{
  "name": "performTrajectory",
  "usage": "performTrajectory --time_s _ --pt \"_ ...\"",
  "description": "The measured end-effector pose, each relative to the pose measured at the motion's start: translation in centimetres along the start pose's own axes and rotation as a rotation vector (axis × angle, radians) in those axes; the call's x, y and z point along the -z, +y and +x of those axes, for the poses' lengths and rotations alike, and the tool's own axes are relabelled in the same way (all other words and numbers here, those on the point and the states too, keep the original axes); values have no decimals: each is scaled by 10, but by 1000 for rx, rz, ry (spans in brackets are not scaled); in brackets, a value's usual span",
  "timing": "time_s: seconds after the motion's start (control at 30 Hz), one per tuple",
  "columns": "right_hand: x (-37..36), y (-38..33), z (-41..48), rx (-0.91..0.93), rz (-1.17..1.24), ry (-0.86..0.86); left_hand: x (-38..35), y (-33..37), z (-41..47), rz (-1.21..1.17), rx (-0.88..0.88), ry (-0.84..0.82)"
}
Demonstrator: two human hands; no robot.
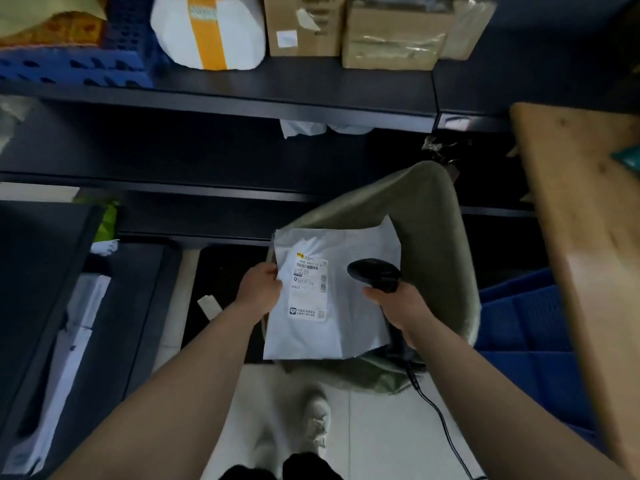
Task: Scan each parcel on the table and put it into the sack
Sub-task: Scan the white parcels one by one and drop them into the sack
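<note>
A flat white plastic parcel (346, 327) with a printed shipping label facing up hangs over the open mouth of a grey-green sack (436, 233) on the floor. My left hand (261, 287) pinches the parcel's left edge. My right hand (394, 303) grips a black corded barcode scanner (374, 273), whose head sits just above the parcel, right of the label. The sack's inside is hidden by the parcel.
A wooden table (581, 209) edge runs down the right, with blue crates (530, 344) under it. Dark shelves (242, 95) ahead carry cardboard boxes and a white-and-orange bundle (207, 29). White parcels (69, 341) lie on a low left shelf. My shoes stand on pale tiles.
</note>
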State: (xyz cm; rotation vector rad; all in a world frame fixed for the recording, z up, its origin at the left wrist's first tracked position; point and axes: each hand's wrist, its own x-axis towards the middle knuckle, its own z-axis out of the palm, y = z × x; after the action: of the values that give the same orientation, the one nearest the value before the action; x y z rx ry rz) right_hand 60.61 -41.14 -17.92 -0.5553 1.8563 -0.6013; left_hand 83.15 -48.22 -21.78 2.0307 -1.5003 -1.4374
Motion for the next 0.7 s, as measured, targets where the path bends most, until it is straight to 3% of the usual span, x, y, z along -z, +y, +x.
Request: performTrajectory --time_s 0.1,0.2,0.3,0.37,0.57,0.7 --pt "-15 13 39 -56 -53 45 -11 -22 37 40 45 -16" --pt "-25 28 69 -86 -83 85 -16 -44 64 238 99 30" --pt "-34 43 99 -133 -109 119 -31 -64 90 242 153 -66" --pt "-40 51 114 -177 -129 131 -38 -73 97 281 100 -66" --pt "-50 55 128 -176 -137 159 -22 -69 82 169 -104 186" --pt "-52 47 115 -137 -200 149 -16 -70 72 266 -57 125"
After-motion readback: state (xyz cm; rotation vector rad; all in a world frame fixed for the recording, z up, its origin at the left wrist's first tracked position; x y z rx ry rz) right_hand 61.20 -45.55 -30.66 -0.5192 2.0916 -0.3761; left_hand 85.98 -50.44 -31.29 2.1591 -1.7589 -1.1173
